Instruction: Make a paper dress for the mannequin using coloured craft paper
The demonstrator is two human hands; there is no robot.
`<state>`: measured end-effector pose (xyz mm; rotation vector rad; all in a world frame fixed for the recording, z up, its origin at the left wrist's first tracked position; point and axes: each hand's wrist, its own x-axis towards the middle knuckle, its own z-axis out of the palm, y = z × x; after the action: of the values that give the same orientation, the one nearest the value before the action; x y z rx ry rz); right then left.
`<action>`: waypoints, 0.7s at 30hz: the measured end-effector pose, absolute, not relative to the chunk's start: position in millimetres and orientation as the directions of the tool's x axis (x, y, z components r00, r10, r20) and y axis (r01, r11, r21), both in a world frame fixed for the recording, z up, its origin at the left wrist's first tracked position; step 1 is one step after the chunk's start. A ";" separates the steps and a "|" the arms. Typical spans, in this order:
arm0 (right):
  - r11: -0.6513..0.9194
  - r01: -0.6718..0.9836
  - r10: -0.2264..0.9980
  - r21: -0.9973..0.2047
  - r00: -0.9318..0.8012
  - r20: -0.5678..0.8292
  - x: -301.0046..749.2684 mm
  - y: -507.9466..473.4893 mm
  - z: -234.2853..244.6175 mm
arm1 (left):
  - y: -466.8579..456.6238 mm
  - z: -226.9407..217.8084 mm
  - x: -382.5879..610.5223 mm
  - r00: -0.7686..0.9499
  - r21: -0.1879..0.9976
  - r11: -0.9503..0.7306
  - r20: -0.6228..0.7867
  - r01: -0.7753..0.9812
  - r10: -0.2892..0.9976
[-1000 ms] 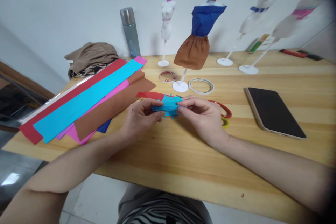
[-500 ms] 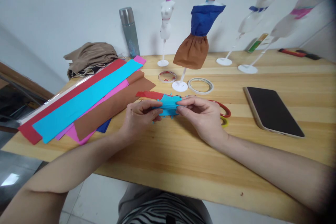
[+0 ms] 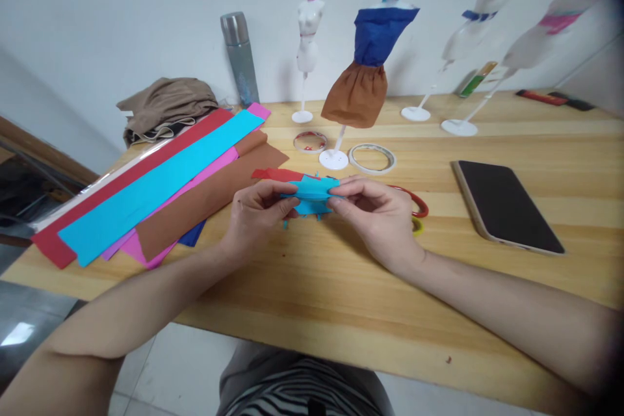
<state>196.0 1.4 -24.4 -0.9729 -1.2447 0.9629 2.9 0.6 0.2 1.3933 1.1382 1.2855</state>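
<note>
A small piece of light blue crepe paper (image 3: 312,190), creased lengthwise, is stretched between my two hands just above the table. My left hand (image 3: 260,211) pinches its left end between thumb and fingers. At the other end, my right hand (image 3: 377,214) pinches it the same way. A red crepe paper piece (image 3: 280,175) lies right behind it, with small blue scraps (image 3: 319,216) around. Partly hidden by my right hand are round handles, one red (image 3: 419,203) and one yellow (image 3: 417,226), that look like scissors.
Crepe paper strips (image 3: 160,188) in several colours lie at left by a folded brown cloth (image 3: 168,104) and a flask (image 3: 240,58). Behind stand a dressed mannequin (image 3: 383,36), bare mannequins (image 3: 308,32) and tape rolls (image 3: 373,158). A phone (image 3: 507,205) lies at right.
The blue paper's left end now reaches further over my left fingertips, and it looks flatter with a clearer lengthwise crease. Both hands keep their pinch almost in place.
</note>
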 end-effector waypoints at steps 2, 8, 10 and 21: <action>0.310 -0.042 0.948 -0.950 0.084 0.306 196.0 1.3 -24.3 | 0.9 0.6 3.2 0.019 0.984 -0.174 0.174 0.048 0.985; 0.295 -0.029 0.952 -0.955 0.096 0.291 195.0 1.1 -19.7 | 1.0 1.9 3.3 0.001 0.982 -0.186 0.186 0.033 0.983; 0.290 -0.048 0.954 -0.956 0.100 0.284 194.6 1.2 -18.6 | 1.5 1.7 3.0 0.004 0.983 -0.181 0.181 0.018 0.984; 0.231 -0.104 0.971 -0.967 0.085 0.223 196.8 3.0 -19.9 | 3.4 4.3 1.5 0.013 0.984 -0.149 0.151 -0.098 0.988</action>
<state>196.8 3.0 -19.9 -0.9924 -1.1738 1.0398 1.5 3.4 4.3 1.2551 1.0467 1.3480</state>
